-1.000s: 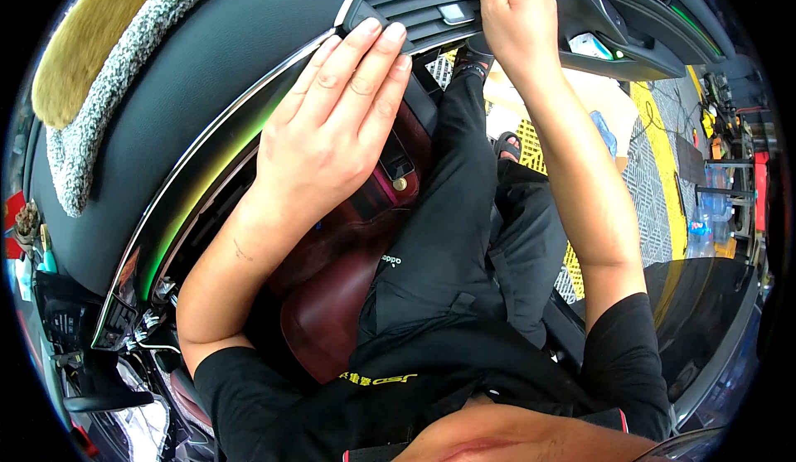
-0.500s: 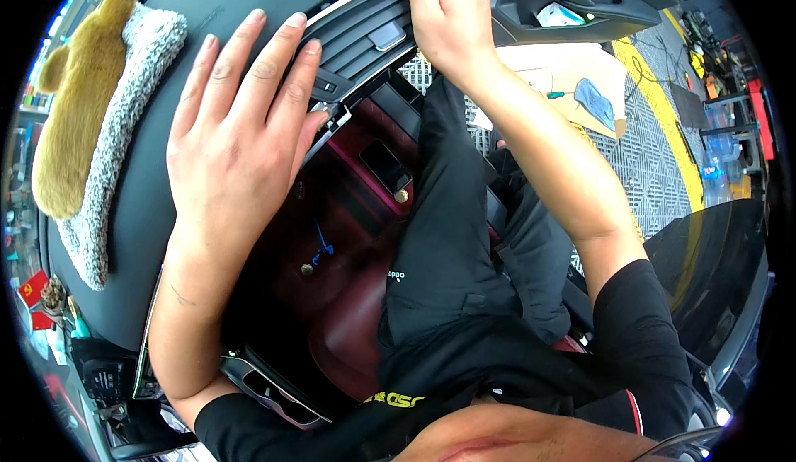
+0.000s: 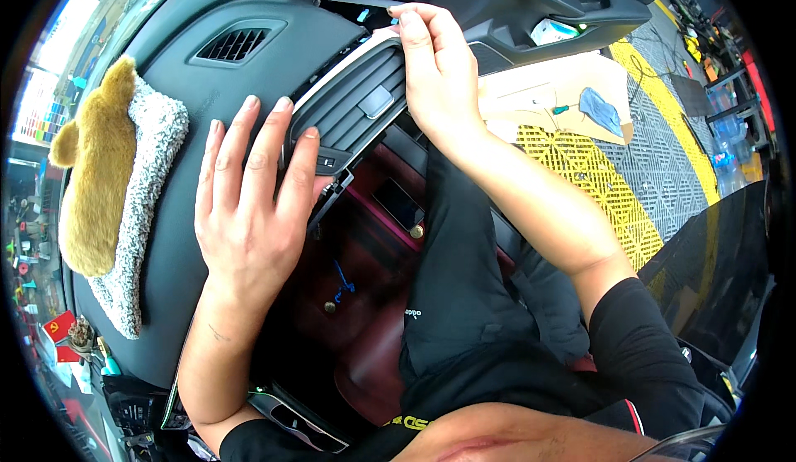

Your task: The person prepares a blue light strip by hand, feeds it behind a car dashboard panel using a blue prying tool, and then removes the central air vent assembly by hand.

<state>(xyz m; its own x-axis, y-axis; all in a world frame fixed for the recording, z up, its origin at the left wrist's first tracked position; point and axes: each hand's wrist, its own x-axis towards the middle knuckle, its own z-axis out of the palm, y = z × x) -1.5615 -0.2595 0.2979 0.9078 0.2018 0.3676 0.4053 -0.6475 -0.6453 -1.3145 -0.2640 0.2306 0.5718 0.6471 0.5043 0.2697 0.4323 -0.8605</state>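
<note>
A dark air vent panel (image 3: pixel 352 93) with horizontal slats and a light trim strip along its upper edge sits at the dashboard front. My left hand (image 3: pixel 253 205) lies across its left end, fingers spread and pointing away over the dashboard (image 3: pixel 195 97). The left thumb is partly hidden by the panel's lower corner. At the panel's far right end, my right hand (image 3: pixel 439 72) is closed around the edge, with thumb and forefinger pinched near the top corner. A narrow gap shows between the trim strip and the dashboard.
A brown plush (image 3: pixel 104 172) with a grey fleecy strip (image 3: pixel 153 188) lies on the dashboard at left. Below are a phone (image 3: pixel 398 203) and dark red upholstery (image 3: pixel 377 371). The door (image 3: pixel 497 14) stands at upper right, with cardboard (image 3: pixel 518 89) and a blue cloth (image 3: pixel 599 107) beyond.
The view has shifted, bringing more of the dashboard and a second vent into sight. Both hands stay on the vent panel in much the same hold.
</note>
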